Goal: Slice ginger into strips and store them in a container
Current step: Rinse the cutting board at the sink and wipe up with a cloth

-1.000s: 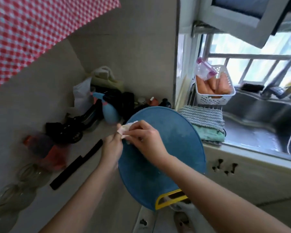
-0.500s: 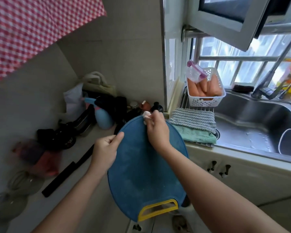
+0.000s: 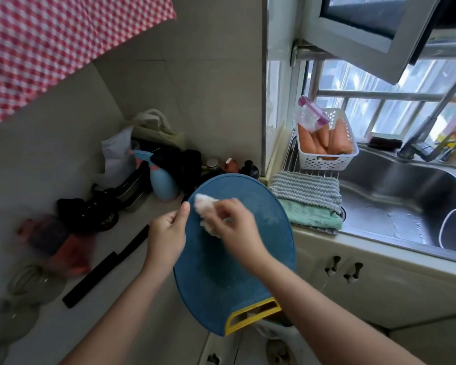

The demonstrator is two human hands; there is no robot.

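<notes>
Held a round blue plastic board (image 3: 229,280) tilted in the middle of the frame, with its yellow slotted handle (image 3: 253,316) at the lower end. Gripped its left rim with the left hand (image 3: 166,238), thumb laid up along the edge, fingers curled round it. Pinched with the right hand (image 3: 234,227) a crumpled white wad (image 3: 204,206), soft and blurred, and pressed it on the matt upper left part of the board. Could not tell whether paper or cloth.

Saw in the upper right part a white perforated plastic basket (image 3: 327,160) holding smooth orange carrots (image 3: 316,140), and on top of them a clear box (image 3: 309,117) with a purple lid, tilted. Saw below the basket a ribbed grey cloth (image 3: 306,189) folded over a fluffy green towel (image 3: 311,216), both just beside the shiny steel sink (image 3: 406,196). Noted left of the board, on the pale counter (image 3: 53,333), a long flat black bar (image 3: 106,267), perhaps a sheathed knife; could not tell. Noted behind it a rounded light blue spray bottle (image 3: 163,184). Noted a red and white checked cloth (image 3: 50,43) in the upper left corner.
</notes>
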